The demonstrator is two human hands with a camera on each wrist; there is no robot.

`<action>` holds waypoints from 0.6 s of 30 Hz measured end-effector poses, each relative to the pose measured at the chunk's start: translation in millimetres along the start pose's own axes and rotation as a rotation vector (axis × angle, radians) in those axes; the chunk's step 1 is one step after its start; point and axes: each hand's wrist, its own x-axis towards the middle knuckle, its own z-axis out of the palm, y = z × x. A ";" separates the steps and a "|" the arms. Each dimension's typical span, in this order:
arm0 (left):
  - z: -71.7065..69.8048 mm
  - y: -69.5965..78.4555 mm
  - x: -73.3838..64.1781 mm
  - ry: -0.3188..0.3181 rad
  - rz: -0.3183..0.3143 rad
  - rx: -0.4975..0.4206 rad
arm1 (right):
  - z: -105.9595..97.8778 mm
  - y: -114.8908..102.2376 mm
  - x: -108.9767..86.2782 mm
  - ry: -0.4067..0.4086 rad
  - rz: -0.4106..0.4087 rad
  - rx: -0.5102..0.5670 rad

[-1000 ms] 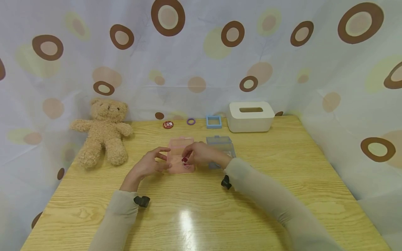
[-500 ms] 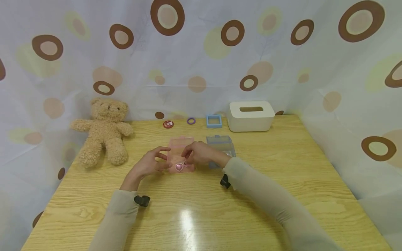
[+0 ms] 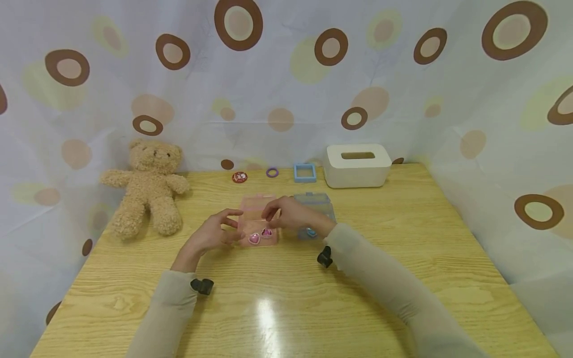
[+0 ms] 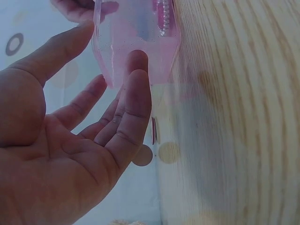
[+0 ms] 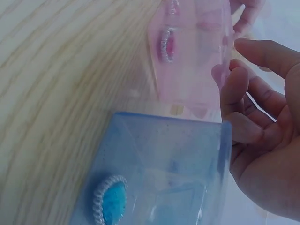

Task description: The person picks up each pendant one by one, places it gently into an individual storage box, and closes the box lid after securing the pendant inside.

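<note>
A clear pink box (image 3: 258, 201) lies with its lid open on the table, in the middle of the head view. Inside are two pink heart-shaped gems with pearly rims, the left gem (image 3: 254, 239) and the right gem (image 3: 266, 232). My left hand (image 3: 212, 232) is at the box's left side, fingertips right at its wall (image 4: 159, 65). Over the box's right edge hovers my right hand (image 3: 293, 215), fingers loosely bent, nothing between them. Beneath that wrist stands an open clear blue box (image 3: 313, 199) holding a blue gem (image 5: 114, 204) with a beaded rim.
Along the table's back lie a red round badge (image 3: 239, 177), a purple ring (image 3: 272, 172) and a blue square frame (image 3: 305, 173). A white tissue box (image 3: 357, 171) stands right of them. A teddy bear (image 3: 151, 191) sits at the left, before a patterned curtain (image 3: 257, 99).
My right hand has let go of a pink gem, which now lies beside the other in the pink box, and lifted slightly up and away. The left hand has stayed put.
</note>
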 end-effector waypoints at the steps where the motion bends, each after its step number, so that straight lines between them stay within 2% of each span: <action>1: 0.1 0.1 0.1 0.002 -0.001 0.002 | -1.0 0.4 -0.4 0.004 -0.004 0.008; 7: 1.2 0.3 0.5 0.014 -0.011 0.010 | -6.6 4.6 -2.6 0.044 -0.001 0.046; 14: 1.1 1.8 0.9 0.023 -0.015 0.022 | -13.2 9.1 -4.6 0.091 0.067 0.127; 18: 1.0 2.5 0.9 0.016 -0.012 0.021 | -15.2 10.9 -2.9 0.121 0.100 0.122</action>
